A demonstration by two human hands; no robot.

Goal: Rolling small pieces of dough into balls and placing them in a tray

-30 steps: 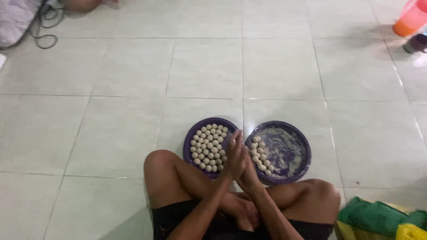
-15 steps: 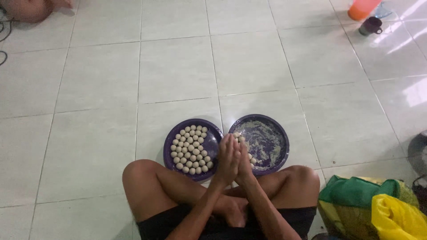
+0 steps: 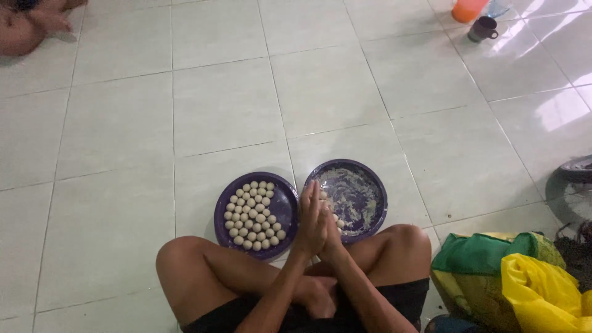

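Pressing my left hand [image 3: 308,217] flat against my right hand [image 3: 328,229], palms together, hovering between plate of balls [image 3: 285,213] and smeared plate [image 3: 376,197], contents between palms hidden

Purple plates [image 3: 285,203], seemingly cream balls [image 3: 251,214].

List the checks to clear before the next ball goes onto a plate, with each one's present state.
1. Left hand and right hand pressed palm to palm: ok.
2. Ball between the palms: cannot tell, hidden.
3. Left purple plate has bare room along its right side beside the dough balls: ok.
4. Right purple plate within reach, smeared, few balls showing: ok.
5. Both plates flat on the tiled floor: ok.
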